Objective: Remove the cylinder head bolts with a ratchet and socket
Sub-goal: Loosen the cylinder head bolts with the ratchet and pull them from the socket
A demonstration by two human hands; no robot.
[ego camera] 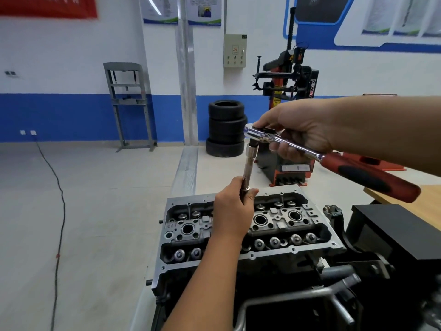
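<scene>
A grey aluminium cylinder head (pixel 307 249) sits below me with valve springs and spark plug wells exposed. A chrome ratchet (pixel 286 142) with a red and black handle is held level above it. My right hand (pixel 298 130) grips the ratchet near its head. From the ratchet head a long extension bar with a socket (pixel 249 161) hangs straight down. My left hand (pixel 235 211) is curled round the lower end of that bar, just above the head's middle. The bar's tip and whatever is under it are hidden by my left hand.
A black box (pixel 393 232) and a wooden bench top (pixel 427 204) stand to the right of the head. Hoses and pipes (pixel 298 297) lie in front. Stacked tyres (pixel 225 127), a tyre changer (pixel 286 96) and a grey press frame (pixel 128 101) stand at the far wall. A black cable (pixel 59 211) runs over the floor at the left.
</scene>
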